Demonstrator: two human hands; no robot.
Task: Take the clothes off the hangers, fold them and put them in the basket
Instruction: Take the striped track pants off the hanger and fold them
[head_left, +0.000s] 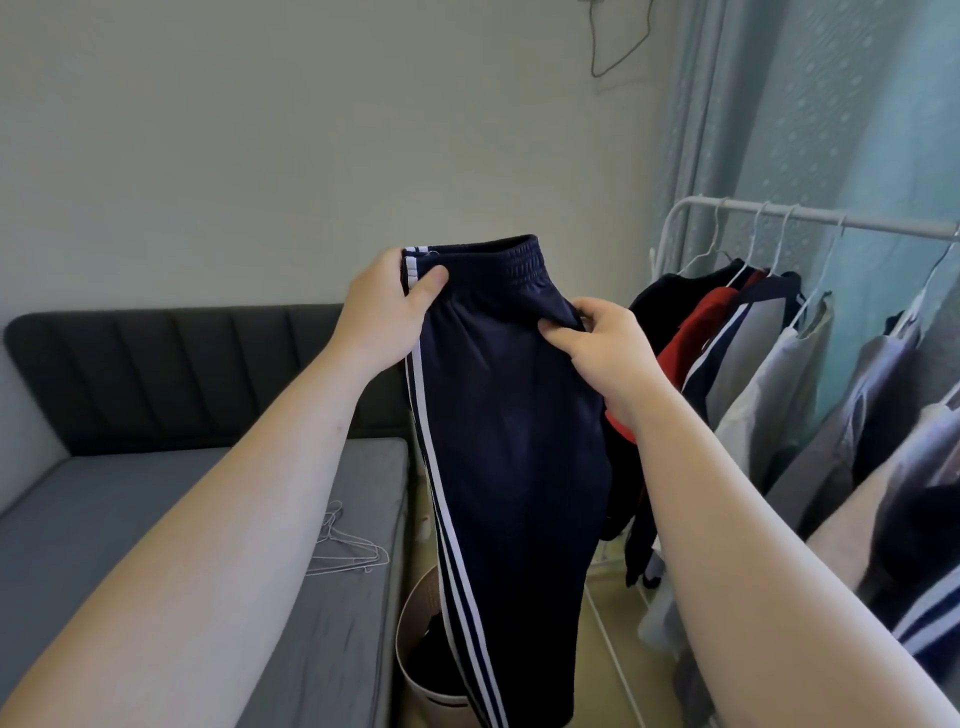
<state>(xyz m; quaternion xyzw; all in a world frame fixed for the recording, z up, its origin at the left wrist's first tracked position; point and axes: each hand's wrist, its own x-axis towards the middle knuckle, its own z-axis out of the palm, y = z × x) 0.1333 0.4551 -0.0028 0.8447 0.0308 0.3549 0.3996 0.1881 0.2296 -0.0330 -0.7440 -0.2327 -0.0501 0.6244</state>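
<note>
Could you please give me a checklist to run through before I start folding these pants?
1. Hanger out of the pants: ok, none shows in them.
2. Grip: ok, left hand pinches the striped waistband corner, right hand grips fabric just below the waistband.
3. Legs aligned: cannot tell, hems are out of view.
4. Folding space on sofa: ok, bare seat beside the hangers.
5. Room in basket: cannot tell, pants hide most of it.

Grey sofa (104, 519) down and left of the left fingers (434, 280), bare wire hangers (348, 551) lying tangled on its seat. Floor (631, 608) far below the right fingers (558, 330), basket (401, 639) standing on it.
</note>
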